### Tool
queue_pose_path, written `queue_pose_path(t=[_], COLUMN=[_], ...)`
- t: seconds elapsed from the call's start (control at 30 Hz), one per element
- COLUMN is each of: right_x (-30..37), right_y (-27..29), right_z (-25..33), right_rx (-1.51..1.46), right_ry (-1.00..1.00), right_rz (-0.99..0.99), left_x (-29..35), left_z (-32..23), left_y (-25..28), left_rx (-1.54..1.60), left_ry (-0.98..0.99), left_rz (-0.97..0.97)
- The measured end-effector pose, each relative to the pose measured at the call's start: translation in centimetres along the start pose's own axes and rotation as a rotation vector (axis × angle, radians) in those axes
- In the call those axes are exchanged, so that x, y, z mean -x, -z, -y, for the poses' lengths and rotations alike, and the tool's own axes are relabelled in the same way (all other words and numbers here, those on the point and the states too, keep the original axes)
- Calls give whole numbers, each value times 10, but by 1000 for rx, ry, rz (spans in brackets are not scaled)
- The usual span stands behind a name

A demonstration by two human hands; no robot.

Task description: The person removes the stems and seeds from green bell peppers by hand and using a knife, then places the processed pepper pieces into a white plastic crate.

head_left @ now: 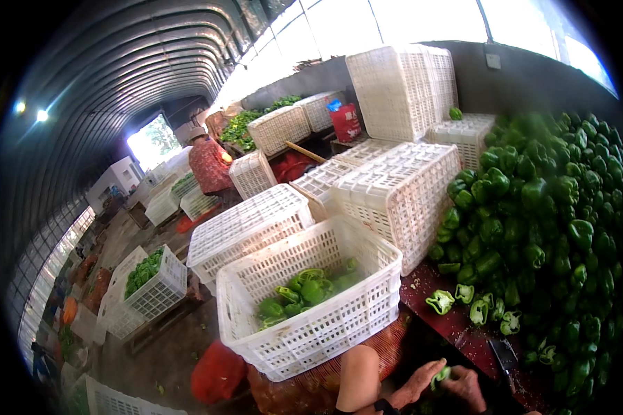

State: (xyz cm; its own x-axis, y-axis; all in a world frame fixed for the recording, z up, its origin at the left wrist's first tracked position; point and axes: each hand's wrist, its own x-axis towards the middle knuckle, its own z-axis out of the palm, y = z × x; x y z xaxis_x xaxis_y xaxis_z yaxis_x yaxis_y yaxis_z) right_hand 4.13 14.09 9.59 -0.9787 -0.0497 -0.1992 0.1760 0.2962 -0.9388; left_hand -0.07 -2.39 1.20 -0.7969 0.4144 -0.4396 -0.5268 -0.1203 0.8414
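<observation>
Near crate [318,349]: white plastic, open top up; green peppers [310,289] heaped on the bottom, well below the rim. Sits on an orange mesh sack [291,394].
Left hand [417,384]: fingers pressed together along a pale green pepper piece [440,377], holding it.
Right hand [466,389]: fingers curled, against the same piece; cannot tell from here whether they pinch it.
Piece: between both hands, low, just right of the near crate; partly covered by fingers.
Red table [441,326]: big pepper heap [533,197] on it, cut peppers [477,312] along its edge.
Dark tool [504,356]: beside the cuts; kind hard to make out.
White crates [253,225]: some upturned behind the near one; contents, if any, hidden.
Left crate [156,292]: greens [144,272] up to the rim; type unclear.
Corner crate [128,402]: cut off by the lower edge.
Red sack [217,373]: contents hidden.
Co-worker [209,162]: farther back, hands hard to see.
</observation>
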Motion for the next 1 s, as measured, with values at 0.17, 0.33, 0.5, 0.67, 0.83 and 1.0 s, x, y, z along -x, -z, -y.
queue_pose_path(t=[0.17, 0.33, 0.5, 0.67, 0.83, 1.0], right_x=[10, 12, 15, 17, 0, 5], right_y=[-19, -16, -38, -36, -33, -33], right_z=[-54, -72, -81, -96, -121, -96], right_rx=[272, 292, 310, -82, 100, 160], right_ry=[229, 358, 445, 132, 248, 292], right_rz=[-65, -90, -197, -72, -70, -139], left_x=[-5, 14, -2, 7, -7, 16], left_z=[13, -4, 26, 23, 22, -3], left_y=[-19, -35, -20, -26, -16, -22], left_rx=[-223, -373, -605, -642, -782, -794], left_ry=[-15, 2, -529, -655, -895, -975], left_rz=[28, -22, -91, -22, -15, 125])
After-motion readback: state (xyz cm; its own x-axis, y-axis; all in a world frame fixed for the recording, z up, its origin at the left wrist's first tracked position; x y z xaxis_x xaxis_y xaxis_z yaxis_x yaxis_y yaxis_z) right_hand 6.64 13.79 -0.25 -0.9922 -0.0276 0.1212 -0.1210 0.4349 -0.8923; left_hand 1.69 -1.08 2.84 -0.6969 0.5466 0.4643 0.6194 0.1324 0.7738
